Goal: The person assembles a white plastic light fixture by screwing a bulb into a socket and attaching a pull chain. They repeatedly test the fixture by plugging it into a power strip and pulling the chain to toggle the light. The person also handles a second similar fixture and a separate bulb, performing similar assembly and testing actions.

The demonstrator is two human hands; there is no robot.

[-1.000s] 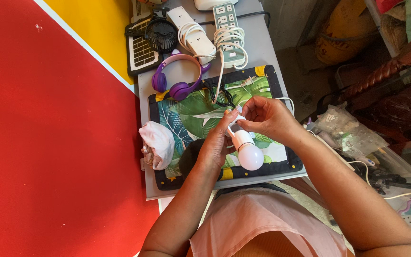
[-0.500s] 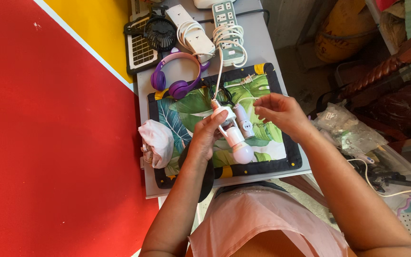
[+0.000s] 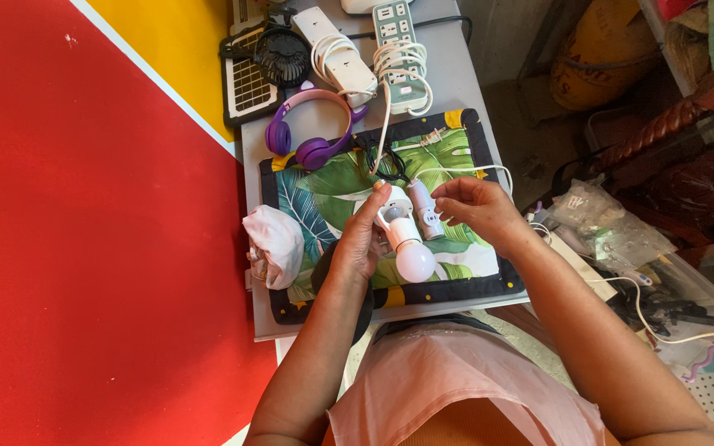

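Observation:
My left hand (image 3: 359,241) holds a white light bulb (image 3: 406,245) by its base, the round globe pointing toward me. My right hand (image 3: 474,207) pinches a small grey-white socket adapter (image 3: 422,209) right beside the bulb's base, touching or nearly touching it. Both hands hover over a leaf-patterned mat (image 3: 324,190) with a black border that lies on a grey table (image 3: 456,83).
Purple headphones (image 3: 307,132) lie at the mat's far left corner. Beyond them are two white power strips (image 3: 398,49) with coiled cords, a small black fan (image 3: 283,54) and a solar panel (image 3: 249,87). A crumpled white cloth (image 3: 274,244) sits left of the mat. Clutter and bags fill the floor at right.
The two hands were together on the bulb; they have drawn apart, the right hand now holding the adapter separately beside the bulb. The bulb has shifted slightly left and down.

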